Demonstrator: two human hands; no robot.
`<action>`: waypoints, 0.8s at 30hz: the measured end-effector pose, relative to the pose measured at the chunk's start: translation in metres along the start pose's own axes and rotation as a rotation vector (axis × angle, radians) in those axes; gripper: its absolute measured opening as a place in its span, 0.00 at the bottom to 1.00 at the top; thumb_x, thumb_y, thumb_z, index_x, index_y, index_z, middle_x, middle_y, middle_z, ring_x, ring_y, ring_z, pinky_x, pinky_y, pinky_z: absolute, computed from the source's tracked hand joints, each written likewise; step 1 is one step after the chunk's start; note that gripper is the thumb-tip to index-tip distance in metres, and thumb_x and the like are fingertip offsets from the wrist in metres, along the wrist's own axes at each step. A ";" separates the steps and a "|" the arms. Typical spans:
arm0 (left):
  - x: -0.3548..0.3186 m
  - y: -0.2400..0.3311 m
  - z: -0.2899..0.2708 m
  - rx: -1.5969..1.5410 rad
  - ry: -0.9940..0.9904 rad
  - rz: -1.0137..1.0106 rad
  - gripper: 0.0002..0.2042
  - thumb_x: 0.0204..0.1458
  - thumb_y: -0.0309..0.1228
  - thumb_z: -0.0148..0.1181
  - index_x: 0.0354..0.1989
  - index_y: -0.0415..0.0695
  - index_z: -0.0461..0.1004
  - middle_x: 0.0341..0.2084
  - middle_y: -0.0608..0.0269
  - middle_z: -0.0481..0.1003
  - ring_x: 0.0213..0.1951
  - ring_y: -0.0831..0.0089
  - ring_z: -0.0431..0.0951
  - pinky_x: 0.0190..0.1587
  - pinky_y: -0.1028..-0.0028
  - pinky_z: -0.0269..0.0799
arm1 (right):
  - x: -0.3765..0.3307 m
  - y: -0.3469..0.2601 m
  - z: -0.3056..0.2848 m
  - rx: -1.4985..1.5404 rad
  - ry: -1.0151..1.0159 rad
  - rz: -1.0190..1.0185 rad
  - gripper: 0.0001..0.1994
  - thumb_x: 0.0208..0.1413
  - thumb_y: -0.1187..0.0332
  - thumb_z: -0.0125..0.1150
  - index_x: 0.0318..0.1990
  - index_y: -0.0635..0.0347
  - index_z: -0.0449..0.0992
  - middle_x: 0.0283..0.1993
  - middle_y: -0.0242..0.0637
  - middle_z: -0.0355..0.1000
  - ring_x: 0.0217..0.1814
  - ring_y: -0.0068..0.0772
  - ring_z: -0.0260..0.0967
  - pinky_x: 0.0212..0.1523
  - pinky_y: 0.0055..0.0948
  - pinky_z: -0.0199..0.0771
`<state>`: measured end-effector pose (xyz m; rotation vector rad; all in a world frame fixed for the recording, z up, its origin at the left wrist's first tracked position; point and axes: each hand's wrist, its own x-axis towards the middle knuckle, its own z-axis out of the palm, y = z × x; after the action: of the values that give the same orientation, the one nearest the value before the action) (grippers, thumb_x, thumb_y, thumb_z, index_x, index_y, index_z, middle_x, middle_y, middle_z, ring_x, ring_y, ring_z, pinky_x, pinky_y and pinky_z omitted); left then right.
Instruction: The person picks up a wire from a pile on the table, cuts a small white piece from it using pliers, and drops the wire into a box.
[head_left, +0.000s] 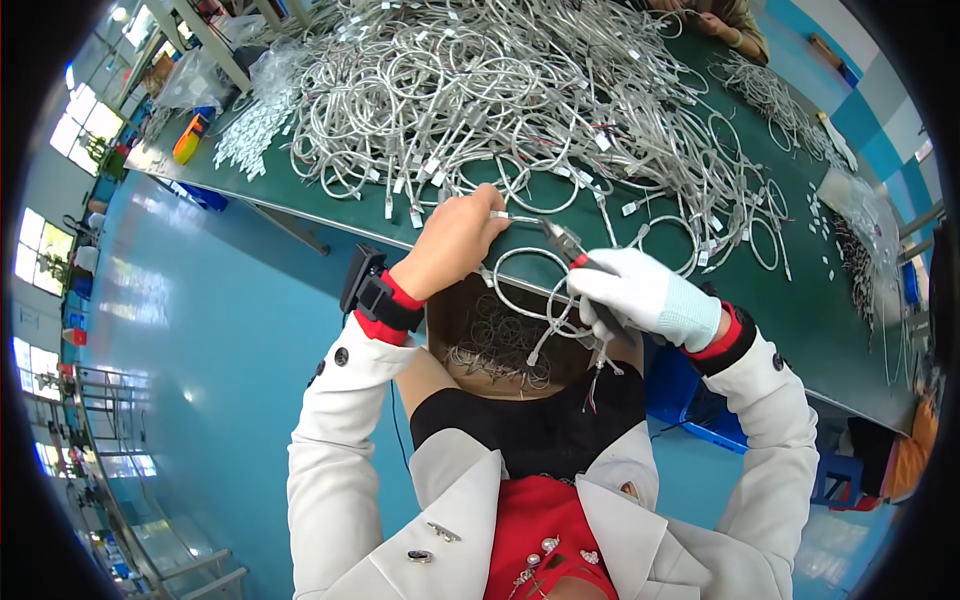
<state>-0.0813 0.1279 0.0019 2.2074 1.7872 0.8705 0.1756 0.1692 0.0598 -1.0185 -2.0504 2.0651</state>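
Note:
My bare left hand [452,238] is closed on the end of a white cable [522,219], just above the table's near edge. My right hand [640,290], in a white knitted glove, grips pliers [563,240] with dark and red handles. The pliers' metal jaws point toward the held cable end, close to it; whether they touch, I cannot tell. A looped white cable [510,297] hangs below the hands in front of the table edge, and its stripped end with thin coloured wires [592,400] dangles over my lap.
A large heap of coiled white cables [430,90] covers much of the green table [345,212]. Small white pieces [250,135] and a yellow-orange tool [188,138] lie at the left. Below are a cardboard box [450,325] with wire scraps and a blue bin [715,432]. Another person's hand [714,28] is across.

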 end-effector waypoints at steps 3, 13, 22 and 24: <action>-0.007 0.008 -0.007 -0.433 -0.061 -0.257 0.05 0.59 0.28 0.53 0.39 0.41 0.67 0.18 0.63 0.70 0.20 0.70 0.68 0.23 0.74 0.62 | 0.009 0.001 0.014 0.073 -0.037 0.074 0.18 0.62 0.53 0.54 0.30 0.61 0.72 0.23 0.30 0.70 0.20 0.19 0.68 0.18 0.20 0.66; -0.043 0.041 0.004 -1.503 0.136 -0.696 0.05 0.64 0.30 0.48 0.42 0.42 0.63 0.23 0.66 0.64 0.20 0.84 0.54 0.23 0.82 0.53 | 0.023 0.009 0.029 0.066 -0.149 0.244 0.18 0.63 0.54 0.52 0.42 0.62 0.74 0.32 0.36 0.75 0.30 0.26 0.74 0.30 0.24 0.75; -0.060 0.061 0.018 -1.563 0.316 -0.650 0.05 0.65 0.29 0.46 0.42 0.41 0.63 0.22 0.65 0.65 0.20 0.83 0.55 0.22 0.81 0.53 | 0.012 0.010 0.049 0.136 -0.117 0.147 0.20 0.63 0.51 0.51 0.43 0.62 0.73 0.34 0.35 0.74 0.33 0.25 0.74 0.32 0.23 0.75; -0.063 0.062 0.023 -1.554 0.365 -0.620 0.05 0.65 0.29 0.46 0.41 0.41 0.62 0.22 0.65 0.65 0.19 0.84 0.55 0.22 0.81 0.53 | 0.010 0.009 0.056 0.183 -0.073 0.111 0.21 0.62 0.50 0.51 0.37 0.62 0.74 0.30 0.33 0.74 0.29 0.21 0.71 0.27 0.22 0.72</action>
<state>-0.0238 0.0570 -0.0081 0.5109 0.9688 1.6545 0.1446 0.1244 0.0415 -1.0631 -1.8315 2.3261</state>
